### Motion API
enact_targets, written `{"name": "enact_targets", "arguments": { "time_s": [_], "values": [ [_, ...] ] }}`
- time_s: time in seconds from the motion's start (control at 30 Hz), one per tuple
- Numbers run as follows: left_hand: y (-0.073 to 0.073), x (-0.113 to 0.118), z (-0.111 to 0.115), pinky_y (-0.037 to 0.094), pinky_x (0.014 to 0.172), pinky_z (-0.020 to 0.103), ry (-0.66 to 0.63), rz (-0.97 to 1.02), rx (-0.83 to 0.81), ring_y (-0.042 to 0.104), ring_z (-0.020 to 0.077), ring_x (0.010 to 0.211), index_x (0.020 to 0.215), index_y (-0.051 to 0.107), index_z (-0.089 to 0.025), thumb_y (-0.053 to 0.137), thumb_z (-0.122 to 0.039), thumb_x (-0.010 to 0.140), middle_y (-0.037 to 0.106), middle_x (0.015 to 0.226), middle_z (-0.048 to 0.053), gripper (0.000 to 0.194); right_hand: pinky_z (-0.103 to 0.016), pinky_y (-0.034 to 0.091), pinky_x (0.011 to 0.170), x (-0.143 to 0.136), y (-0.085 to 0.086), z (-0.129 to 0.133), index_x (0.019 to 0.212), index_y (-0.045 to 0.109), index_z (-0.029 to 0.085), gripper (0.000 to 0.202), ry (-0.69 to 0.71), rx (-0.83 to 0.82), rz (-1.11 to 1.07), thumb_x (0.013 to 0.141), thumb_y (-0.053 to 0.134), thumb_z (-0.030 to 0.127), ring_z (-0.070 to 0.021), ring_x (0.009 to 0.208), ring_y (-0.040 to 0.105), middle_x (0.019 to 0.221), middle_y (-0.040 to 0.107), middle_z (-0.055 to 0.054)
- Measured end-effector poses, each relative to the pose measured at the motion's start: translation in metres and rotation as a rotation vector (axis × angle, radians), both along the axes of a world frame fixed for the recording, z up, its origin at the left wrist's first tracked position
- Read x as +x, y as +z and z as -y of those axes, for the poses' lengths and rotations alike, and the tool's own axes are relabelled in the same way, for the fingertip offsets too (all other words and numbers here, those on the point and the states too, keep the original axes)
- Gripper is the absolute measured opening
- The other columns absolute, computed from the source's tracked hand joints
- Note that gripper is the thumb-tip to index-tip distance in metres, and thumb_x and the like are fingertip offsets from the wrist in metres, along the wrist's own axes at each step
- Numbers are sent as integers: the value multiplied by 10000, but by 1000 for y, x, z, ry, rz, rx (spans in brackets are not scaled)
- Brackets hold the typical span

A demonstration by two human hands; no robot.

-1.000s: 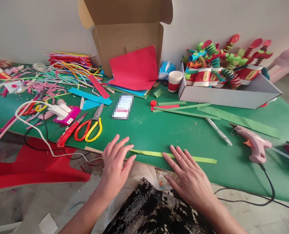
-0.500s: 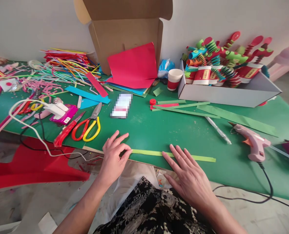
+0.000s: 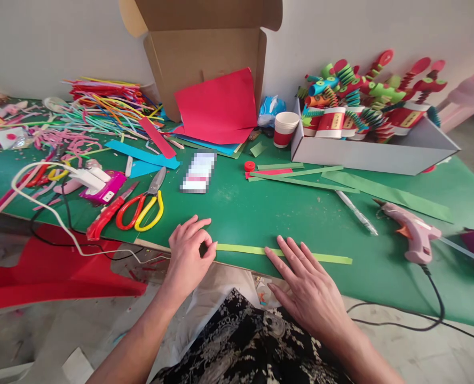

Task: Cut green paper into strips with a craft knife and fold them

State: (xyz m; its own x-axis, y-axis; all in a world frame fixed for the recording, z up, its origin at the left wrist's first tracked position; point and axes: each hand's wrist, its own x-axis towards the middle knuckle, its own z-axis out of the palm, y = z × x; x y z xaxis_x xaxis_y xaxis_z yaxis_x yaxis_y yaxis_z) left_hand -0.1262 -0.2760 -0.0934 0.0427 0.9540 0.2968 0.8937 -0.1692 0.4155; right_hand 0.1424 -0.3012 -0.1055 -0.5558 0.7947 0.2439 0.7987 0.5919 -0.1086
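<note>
A narrow light-green paper strip (image 3: pixel 241 249) lies along the front edge of the green table. Its left end is pinched between the thumb and index finger of my left hand (image 3: pixel 191 253), the other fingers slightly raised. Flat across the strip's middle rests my right hand (image 3: pixel 307 280), fingers stretched out, pressing it to the tabletop. The strip's right end shows beyond that hand. Scissors (image 3: pixel 147 205) with one red and one yellow handle lie left of my left hand, beside a red-handled tool (image 3: pixel 109 216). A pink glue gun (image 3: pixel 411 229) lies on the right.
A grey-white box (image 3: pixel 373 152) of paper-craft figures stands at the back right, next to stacked paper cups (image 3: pixel 285 130). Darker green strips (image 3: pixel 305 181) lie before it. A phone (image 3: pixel 199 172), a purple power strip (image 3: pixel 104 186) with cables and piled pipe cleaners (image 3: pixel 109 112) occupy the left.
Both hands stay almost where they were, with the light-green strip still under them. My left thumb and index finger have curled slightly into a rounder pinch. The view has shifted slightly.
</note>
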Motion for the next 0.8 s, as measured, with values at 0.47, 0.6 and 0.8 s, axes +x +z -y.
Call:
{"name": "enact_targets", "arguments": {
  "time_s": [0.47, 0.6, 0.8],
  "values": [
    [-13, 65, 47, -55, 1243, 500, -331, -399, 177, 229, 235, 1495, 1420, 494, -171, 403, -478, 1001, 478, 1509, 14, 527, -486, 374, 1158, 0, 0, -1, 1521, 369, 236, 588, 5, 45, 22, 971, 483, 413, -270, 1456, 340, 1590, 335, -119],
    [-17, 50, 45, -33, 1245, 512, -325, -366, 208, 229, 249, 1495, 1403, 518, -181, 460, -446, 989, 524, 1472, 13, 494, -482, 366, 1162, 0, 0, -1, 1517, 378, 227, 583, 11, 51, 24, 972, 488, 404, -275, 1455, 342, 1595, 322, -126],
    [-11, 28, 39, 85, 1244, 496, -256, -273, 363, 292, 231, 1471, 1317, 594, -201, 543, -267, 960, 670, 1310, 22, 367, -487, 356, 1167, 0, 0, -1, 1520, 377, 218, 582, 17, 49, 20, 984, 459, 428, -284, 1442, 366, 1597, 320, -123]
  ]
}}
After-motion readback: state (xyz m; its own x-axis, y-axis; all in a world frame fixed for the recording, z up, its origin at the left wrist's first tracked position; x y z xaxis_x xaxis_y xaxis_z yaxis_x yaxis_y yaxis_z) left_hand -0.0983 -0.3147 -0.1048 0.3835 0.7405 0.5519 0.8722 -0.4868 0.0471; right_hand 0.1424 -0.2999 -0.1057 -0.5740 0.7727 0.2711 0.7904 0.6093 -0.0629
